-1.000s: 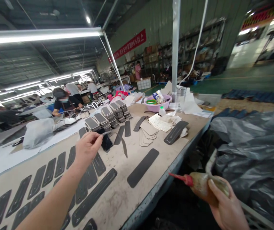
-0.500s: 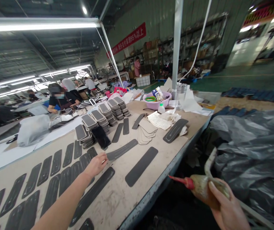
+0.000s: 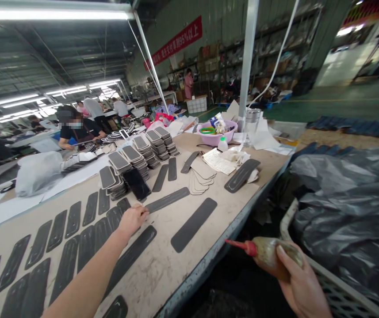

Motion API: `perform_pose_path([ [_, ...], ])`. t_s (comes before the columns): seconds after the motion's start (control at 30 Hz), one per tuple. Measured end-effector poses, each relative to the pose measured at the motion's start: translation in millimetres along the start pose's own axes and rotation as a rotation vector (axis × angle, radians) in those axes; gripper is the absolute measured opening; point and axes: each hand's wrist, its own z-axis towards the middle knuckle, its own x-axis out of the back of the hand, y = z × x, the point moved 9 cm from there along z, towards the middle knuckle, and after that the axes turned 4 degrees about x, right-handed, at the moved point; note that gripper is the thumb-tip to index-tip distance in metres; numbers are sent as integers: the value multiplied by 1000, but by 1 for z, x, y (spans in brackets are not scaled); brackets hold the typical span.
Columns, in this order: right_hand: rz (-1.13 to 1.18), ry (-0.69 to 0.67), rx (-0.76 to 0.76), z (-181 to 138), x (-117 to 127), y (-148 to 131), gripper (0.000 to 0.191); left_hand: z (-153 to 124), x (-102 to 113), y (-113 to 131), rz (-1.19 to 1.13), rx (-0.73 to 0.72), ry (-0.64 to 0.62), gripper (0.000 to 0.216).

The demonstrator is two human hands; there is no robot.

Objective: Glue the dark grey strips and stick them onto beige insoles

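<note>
Factory shelving and strip lights are stretching behind a long desk (image 3: 176, 274) that is carrying rows of dark flat pieces and stacked pads (image 3: 132, 159). Black plastic sheeting (image 3: 348, 194) is bulging at the right. On the desk, the left hand (image 3: 132, 219) is pinching the near end of a long dark strip (image 3: 167, 199) in its grip. Off the desk edge, the right hand (image 3: 300, 287) is clasping a red-nozzled glue bottle (image 3: 269, 254).

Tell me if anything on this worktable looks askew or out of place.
One long dark strip by the left hand lies slanted across the table, unlike the neat row of dark pieces. Nothing looks spilled.
</note>
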Motion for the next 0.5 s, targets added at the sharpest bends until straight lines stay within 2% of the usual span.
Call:
perform_pose_path([
  [0.07,17,-9,6,-2,-5,1,48,-14,6,23,-31,13,41,26],
  [0.13,26,-21,14,-4,-11,2,46,-36,6,57,-102,-16,65,27],
  [0.23,12,-23,12,-7,-15,5,47,-74,-5,118,-181,-139,71,23],
  [0.3,-4,-24,14,-9,-16,5,48,-92,-18,149,-192,-189,55,20],
  [0.4,-25,-28,21,-9,-16,3,48,-102,-35,166,-219,-189,12,18],
  [0.5,-51,-24,38,-9,-15,2,50,-106,-39,163,-256,-191,20,20],
])
